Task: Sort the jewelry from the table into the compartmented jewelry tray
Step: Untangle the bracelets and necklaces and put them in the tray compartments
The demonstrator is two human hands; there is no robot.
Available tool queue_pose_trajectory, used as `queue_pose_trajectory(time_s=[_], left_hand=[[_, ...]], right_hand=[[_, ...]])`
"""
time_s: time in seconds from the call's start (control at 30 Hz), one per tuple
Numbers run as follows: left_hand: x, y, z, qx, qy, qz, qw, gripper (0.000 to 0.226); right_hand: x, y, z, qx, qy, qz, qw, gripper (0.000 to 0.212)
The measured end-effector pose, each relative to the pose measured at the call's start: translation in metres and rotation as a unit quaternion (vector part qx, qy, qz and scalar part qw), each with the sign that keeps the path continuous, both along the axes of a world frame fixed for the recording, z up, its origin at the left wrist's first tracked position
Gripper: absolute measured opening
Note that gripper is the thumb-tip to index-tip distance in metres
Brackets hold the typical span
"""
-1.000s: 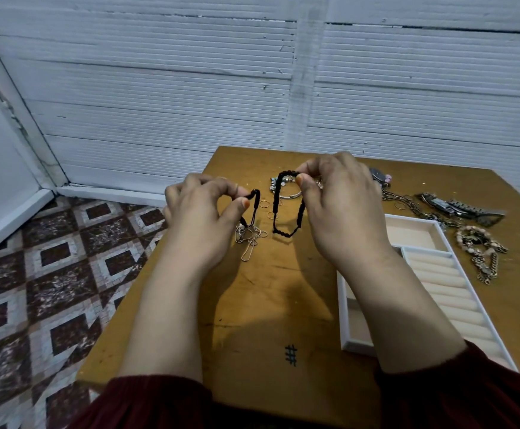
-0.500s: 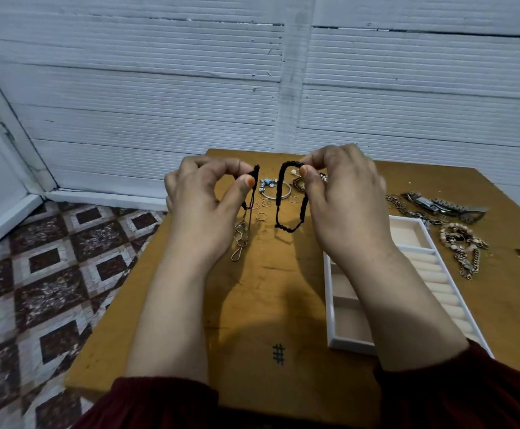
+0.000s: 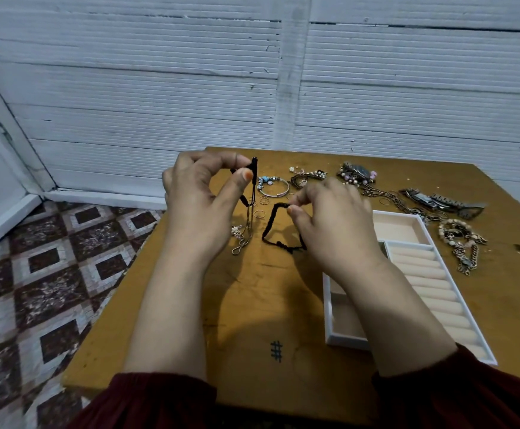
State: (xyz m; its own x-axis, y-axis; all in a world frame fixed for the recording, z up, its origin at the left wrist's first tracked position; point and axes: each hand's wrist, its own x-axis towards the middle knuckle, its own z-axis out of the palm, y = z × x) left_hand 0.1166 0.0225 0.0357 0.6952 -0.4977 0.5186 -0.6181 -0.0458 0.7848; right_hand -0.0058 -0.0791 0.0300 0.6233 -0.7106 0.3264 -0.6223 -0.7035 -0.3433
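Left hand [image 3: 196,199] pinches black cord [image 3: 254,181] upright above wooden table [image 3: 252,305]; right hand [image 3: 332,218] pinches black bracelet loop [image 3: 271,230]. White jewelry tray [image 3: 431,274] right; jewelry pile [image 3: 407,199] behind.

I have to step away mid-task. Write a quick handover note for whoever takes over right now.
Left hand: pinching a black cord with a metal chain dangling below.
Right hand: pinching a black braided bracelet above the table.
Jewelry tray: visible compartments look empty.
Done: nothing sorted as far as can be seen.
Left: both held pieces, plus bangle, small rings, watches and chains at the far edge.
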Motion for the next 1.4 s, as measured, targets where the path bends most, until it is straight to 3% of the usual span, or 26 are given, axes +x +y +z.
queue_pose_trajectory(time_s=[0.33,0.53,0.7,0.87,1.03,1.2,1.4], left_hand=[[0.001,0.001,-0.004,0.003,0.016,0.004,1.000,0.016],[0.000,0.005,0.001,0.005,0.016,0.006,1.000,0.020],[0.001,0.007,0.003,-0.001,0.022,0.003,1.000,0.018],[0.005,0.009,0.000,-0.006,0.019,0.008,1.000,0.018],[0.012,0.014,-0.005,-0.005,0.022,0.024,0.999,0.016],[0.015,0.019,-0.011,0.045,0.017,0.056,0.997,0.017],[0.019,0.023,-0.016,0.125,0.021,0.081,0.989,0.007]], right_hand=[[0.003,0.008,-0.011,0.058,0.126,0.115,0.984,0.011],[0.018,0.000,-0.002,0.069,0.052,0.115,0.990,0.009],[0.044,-0.011,-0.010,0.080,0.032,0.079,0.993,0.028],[0.060,-0.012,-0.022,0.165,0.026,0.106,0.980,0.003],[0.063,-0.013,-0.025,0.178,0.006,0.109,0.978,0.017],[0.061,-0.019,-0.017,0.154,-0.023,0.105,0.982,0.022],[0.057,-0.018,0.007,0.131,-0.071,0.127,0.981,0.010]])
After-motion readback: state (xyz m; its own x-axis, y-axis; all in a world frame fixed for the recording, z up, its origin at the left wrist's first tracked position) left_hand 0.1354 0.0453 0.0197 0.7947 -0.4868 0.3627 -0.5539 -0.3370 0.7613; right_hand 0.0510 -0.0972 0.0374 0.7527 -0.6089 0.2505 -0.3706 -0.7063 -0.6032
